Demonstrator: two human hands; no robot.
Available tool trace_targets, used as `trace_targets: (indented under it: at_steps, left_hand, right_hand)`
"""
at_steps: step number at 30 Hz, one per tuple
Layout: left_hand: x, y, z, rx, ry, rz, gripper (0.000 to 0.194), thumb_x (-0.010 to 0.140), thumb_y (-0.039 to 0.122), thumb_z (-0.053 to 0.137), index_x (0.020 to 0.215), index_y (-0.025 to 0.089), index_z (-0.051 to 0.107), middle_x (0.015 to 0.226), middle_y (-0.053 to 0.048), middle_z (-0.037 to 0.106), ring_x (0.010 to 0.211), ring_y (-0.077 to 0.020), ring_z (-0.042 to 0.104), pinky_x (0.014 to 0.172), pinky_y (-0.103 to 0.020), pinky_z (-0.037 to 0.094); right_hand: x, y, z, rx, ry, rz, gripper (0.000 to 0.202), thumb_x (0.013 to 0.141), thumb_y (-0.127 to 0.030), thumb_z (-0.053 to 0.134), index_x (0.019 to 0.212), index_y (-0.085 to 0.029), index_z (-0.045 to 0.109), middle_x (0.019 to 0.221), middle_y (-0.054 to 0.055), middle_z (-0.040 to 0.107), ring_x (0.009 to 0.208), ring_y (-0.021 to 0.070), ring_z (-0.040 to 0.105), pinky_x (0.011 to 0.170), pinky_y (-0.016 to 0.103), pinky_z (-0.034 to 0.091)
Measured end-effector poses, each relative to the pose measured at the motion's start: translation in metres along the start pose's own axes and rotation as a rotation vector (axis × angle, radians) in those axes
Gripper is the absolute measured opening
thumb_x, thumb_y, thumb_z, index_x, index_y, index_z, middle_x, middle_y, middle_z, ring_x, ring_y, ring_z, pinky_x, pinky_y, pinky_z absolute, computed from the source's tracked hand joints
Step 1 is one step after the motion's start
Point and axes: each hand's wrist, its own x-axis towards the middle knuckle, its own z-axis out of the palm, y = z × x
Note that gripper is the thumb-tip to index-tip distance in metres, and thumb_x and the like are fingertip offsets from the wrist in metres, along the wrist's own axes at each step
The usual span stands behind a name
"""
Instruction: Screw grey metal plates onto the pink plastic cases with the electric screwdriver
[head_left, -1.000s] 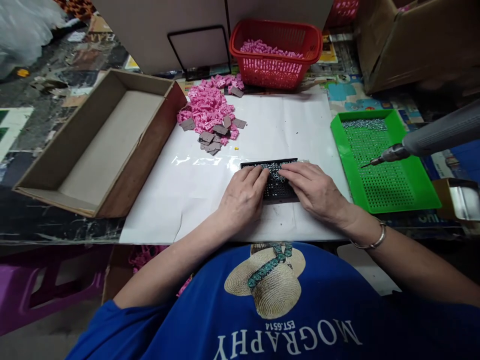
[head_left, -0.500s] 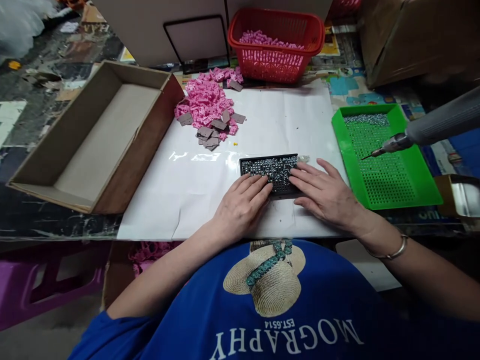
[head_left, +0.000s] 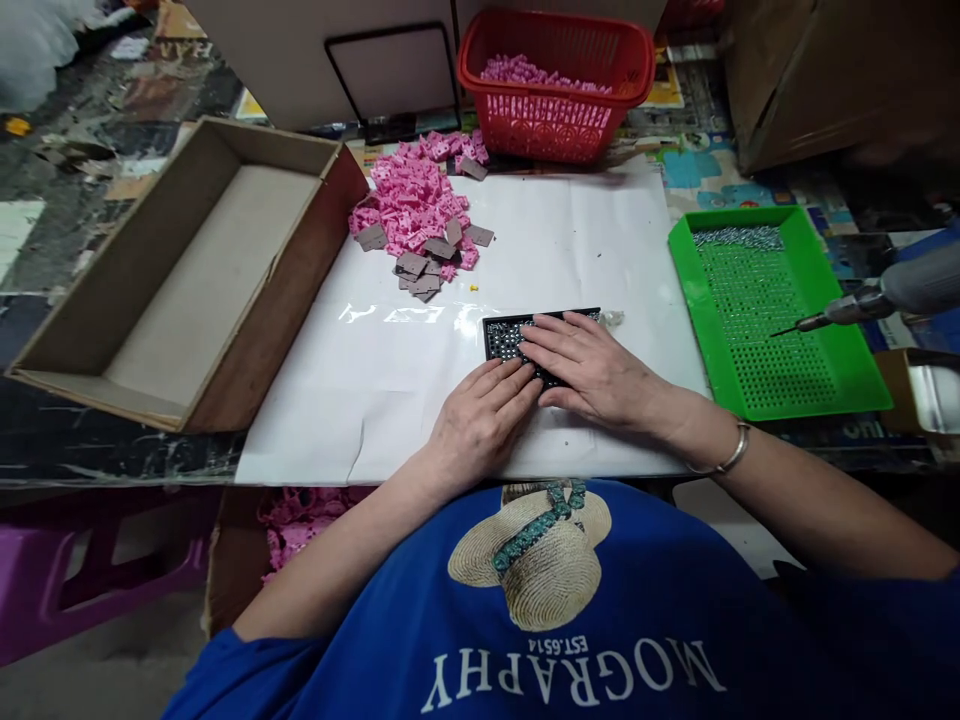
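Note:
A small black tray (head_left: 504, 341) with a grid of holes and loose screws lies on white paper in front of me. My right hand (head_left: 589, 365) lies flat across the tray, fingers stretched out to the left, covering most of its right side. At the tray's lower left edge rests my left hand (head_left: 484, 410), its fingers extended and lying over the rim. The fingertips of both hands nearly meet over the tray. Most of the screws are hidden under the right hand.
Pink plastic parts (head_left: 412, 195) and grey plates (head_left: 420, 272) are heaped beyond the tray. A red basket (head_left: 555, 115) of pink pieces stands behind. On the right are a green perforated tray (head_left: 780, 395) and a hanging electric screwdriver (head_left: 900, 290). An open cardboard box (head_left: 262, 290) lies left.
My right hand has slid left across the black tray, from its right end to over its middle. The left hand stays almost in place. The electric screwdriver has shifted right in the view.

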Motion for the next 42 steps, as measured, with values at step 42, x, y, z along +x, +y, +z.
trace_targets:
  at_steps: [42]
  left_hand:
    - [0.002, -0.004, 0.002, 0.04, 0.077, 0.044, 0.024, 0.096, 0.012, 0.054, 0.116, 0.01, 0.067, 0.119, -0.012, 0.074, 0.114, -0.0239, 0.07, 0.1, -0.043, 0.059]
  right_hand:
    - [-0.039, -0.013, -0.013, -0.11, 0.042, 0.088, 0.057, 0.103, -0.048, 0.037, 0.134, -0.006, 0.059, 0.142, 0.019, 0.059, 0.133, 0.0291, 0.057, 0.11, 0.051, 0.05]
